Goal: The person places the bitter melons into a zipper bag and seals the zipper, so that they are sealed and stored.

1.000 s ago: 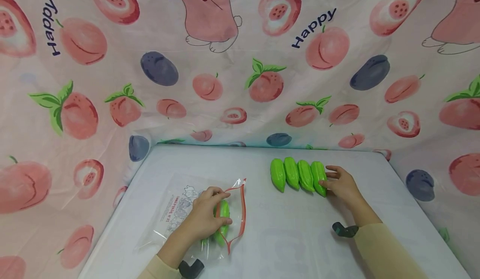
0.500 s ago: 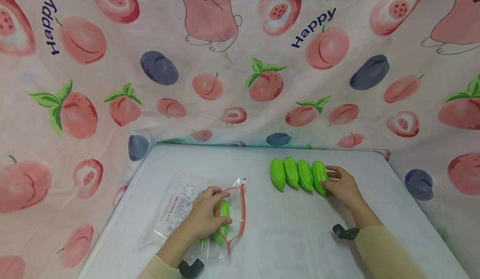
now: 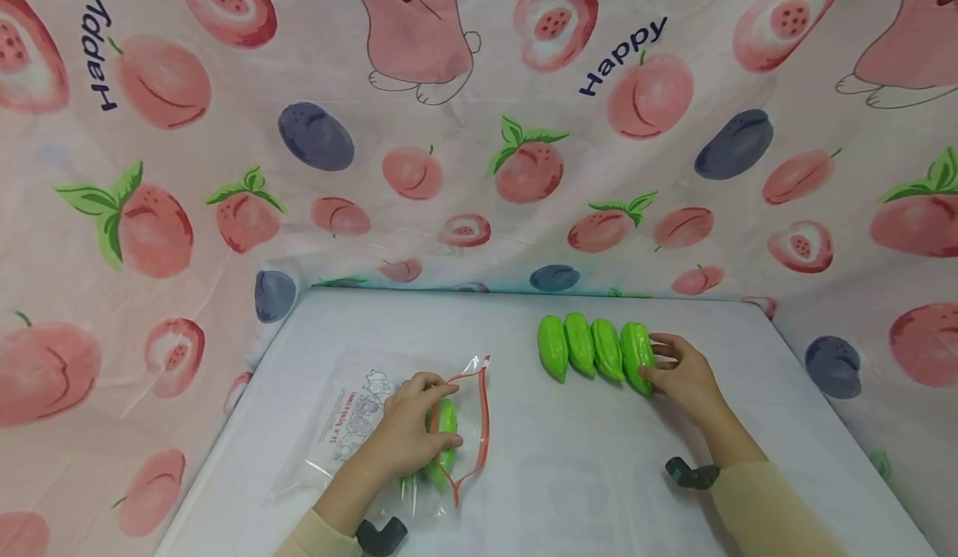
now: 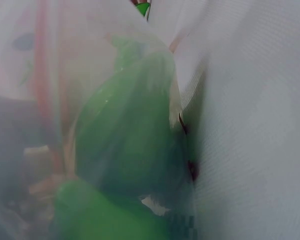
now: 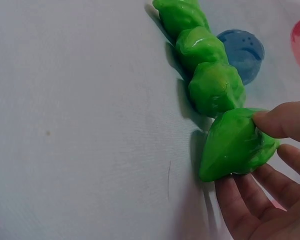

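Note:
Four in a row would be too exact, so several glossy green, ridged, tapering toy vegetables [image 3: 580,345] lie side by side at the back right. My right hand [image 3: 687,378] holds the rightmost green toy vegetable [image 5: 235,142], thumb on top and fingers beneath its side; it leans slightly away from its neighbours. My left hand [image 3: 412,428] grips a clear zip bag [image 3: 329,432] near its mouth, thumb and fingers apart. The bag's red-edged mouth [image 3: 485,424] gapes toward the right. Inside, partly behind my hand, lies another green toy vegetable [image 3: 446,436], also seen through cloudy plastic in the left wrist view.
A white table [image 3: 569,474] carries everything. Fruit-printed cloth [image 3: 464,150] rises along its back and sides. Dark wrist mounts [image 3: 383,536] stick out below both hands.
My right hand has shifted slightly right and toward me, bringing the rightmost green toy vegetable a little away from the row. My left hand and the bag stay put.

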`<state>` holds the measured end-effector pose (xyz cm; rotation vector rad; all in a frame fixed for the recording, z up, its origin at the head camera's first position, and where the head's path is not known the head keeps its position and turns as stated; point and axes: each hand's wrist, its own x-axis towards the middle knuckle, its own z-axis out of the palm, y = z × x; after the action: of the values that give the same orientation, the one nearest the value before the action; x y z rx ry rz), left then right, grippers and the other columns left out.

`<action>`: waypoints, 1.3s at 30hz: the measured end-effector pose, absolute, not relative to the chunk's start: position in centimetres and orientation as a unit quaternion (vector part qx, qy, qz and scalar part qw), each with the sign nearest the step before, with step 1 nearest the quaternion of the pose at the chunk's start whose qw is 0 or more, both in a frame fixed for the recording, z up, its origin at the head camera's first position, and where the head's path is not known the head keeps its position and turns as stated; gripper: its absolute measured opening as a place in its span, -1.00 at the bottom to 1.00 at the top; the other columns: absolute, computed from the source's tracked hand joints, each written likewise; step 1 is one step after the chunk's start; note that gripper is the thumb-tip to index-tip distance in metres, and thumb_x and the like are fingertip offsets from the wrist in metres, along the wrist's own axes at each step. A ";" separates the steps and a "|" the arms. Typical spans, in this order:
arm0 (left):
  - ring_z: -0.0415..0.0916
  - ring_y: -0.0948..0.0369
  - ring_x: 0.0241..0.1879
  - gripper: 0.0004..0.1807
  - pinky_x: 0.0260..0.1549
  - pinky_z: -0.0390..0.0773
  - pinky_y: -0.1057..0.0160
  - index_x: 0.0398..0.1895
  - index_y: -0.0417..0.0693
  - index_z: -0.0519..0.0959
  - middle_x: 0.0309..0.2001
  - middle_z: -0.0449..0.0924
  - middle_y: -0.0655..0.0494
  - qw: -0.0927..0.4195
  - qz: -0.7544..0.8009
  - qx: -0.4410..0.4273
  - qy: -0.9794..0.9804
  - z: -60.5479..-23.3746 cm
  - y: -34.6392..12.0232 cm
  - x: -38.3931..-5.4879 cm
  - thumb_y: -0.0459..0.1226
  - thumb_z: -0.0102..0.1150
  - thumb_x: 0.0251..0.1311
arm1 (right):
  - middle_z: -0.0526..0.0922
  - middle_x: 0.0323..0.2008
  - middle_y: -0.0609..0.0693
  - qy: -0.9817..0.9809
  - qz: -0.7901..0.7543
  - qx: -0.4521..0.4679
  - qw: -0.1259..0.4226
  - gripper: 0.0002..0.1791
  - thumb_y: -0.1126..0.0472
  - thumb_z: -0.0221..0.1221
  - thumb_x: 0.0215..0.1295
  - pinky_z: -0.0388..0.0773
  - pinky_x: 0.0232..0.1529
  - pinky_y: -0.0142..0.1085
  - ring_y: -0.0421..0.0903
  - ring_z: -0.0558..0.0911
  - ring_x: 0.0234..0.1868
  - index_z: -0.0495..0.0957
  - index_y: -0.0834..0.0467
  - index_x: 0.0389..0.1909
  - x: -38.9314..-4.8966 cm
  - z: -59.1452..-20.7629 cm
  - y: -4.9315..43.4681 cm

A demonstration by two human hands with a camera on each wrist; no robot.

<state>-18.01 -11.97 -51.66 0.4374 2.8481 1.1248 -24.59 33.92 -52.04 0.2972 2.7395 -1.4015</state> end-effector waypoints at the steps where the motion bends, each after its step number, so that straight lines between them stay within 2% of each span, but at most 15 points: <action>1: 0.40 0.16 0.28 -0.18 0.31 0.34 -0.14 0.42 0.14 0.62 0.30 0.45 0.30 0.024 0.363 0.141 0.921 -51.7 -12.0 -18.0 -0.11 0.72 0.01 | 0.43 0.49 0.37 0.887 -0.451 0.095 0.023 -0.13 0.20 0.42 0.38 0.75 -0.13 -0.37 0.26 0.56 0.32 0.24 0.18 0.63 -24.5 -52.0 33.9; 11: 0.40 0.15 0.28 -0.18 0.28 0.35 -0.11 0.42 0.16 0.61 0.31 0.45 0.30 0.027 0.358 0.137 0.923 -51.6 -11.9 -18.0 -0.10 0.72 0.01 | 0.48 0.47 0.33 0.895 -0.437 0.088 0.011 -0.14 0.17 0.44 0.38 0.64 -0.17 -0.45 0.20 0.58 0.27 0.28 0.15 0.62 -23.5 -51.5 33.8; 19: 0.40 0.15 0.27 -0.17 0.28 0.35 -0.11 0.43 0.15 0.61 0.31 0.45 0.30 0.028 0.360 0.138 0.922 -51.6 -11.8 -17.9 -0.11 0.72 0.01 | 0.43 0.52 0.32 0.886 -0.458 0.067 0.018 -0.14 0.14 0.41 0.42 0.65 -0.12 -0.47 0.25 0.56 0.35 0.25 0.11 0.64 -22.4 -50.2 33.1; 23: 0.40 0.16 0.26 -0.16 0.29 0.34 -0.12 0.43 0.15 0.61 0.30 0.45 0.31 0.025 0.361 0.141 0.922 -51.6 -11.8 -17.9 -0.11 0.73 0.00 | 0.44 0.52 0.30 0.884 -0.462 0.060 0.020 -0.15 0.14 0.41 0.41 0.65 -0.08 -0.43 0.25 0.56 0.36 0.26 0.11 0.64 -22.0 -49.7 32.6; 31: 0.41 0.15 0.27 -0.16 0.29 0.35 -0.13 0.43 0.14 0.61 0.30 0.46 0.30 0.022 0.359 0.143 0.922 -51.7 -11.8 -17.9 -0.11 0.72 0.00 | 0.44 0.52 0.26 0.885 -0.462 0.059 0.025 -0.15 0.12 0.41 0.40 0.68 0.08 -0.20 0.24 0.53 0.38 0.27 0.07 0.63 -21.2 -49.3 31.6; 39: 0.41 0.15 0.28 -0.17 0.27 0.36 -0.10 0.44 0.15 0.60 0.32 0.46 0.28 0.026 0.358 0.139 0.923 -51.5 -11.7 -17.8 -0.11 0.71 0.02 | 0.48 0.49 0.21 0.882 -0.468 0.047 0.026 -0.18 0.13 0.43 0.38 0.67 0.03 -0.29 0.19 0.54 0.35 0.31 0.04 0.60 -20.7 -49.3 30.7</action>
<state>-17.81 -11.68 -51.51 0.4290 2.8517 1.1071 -20.69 30.66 -49.27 0.1465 2.7252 -1.4477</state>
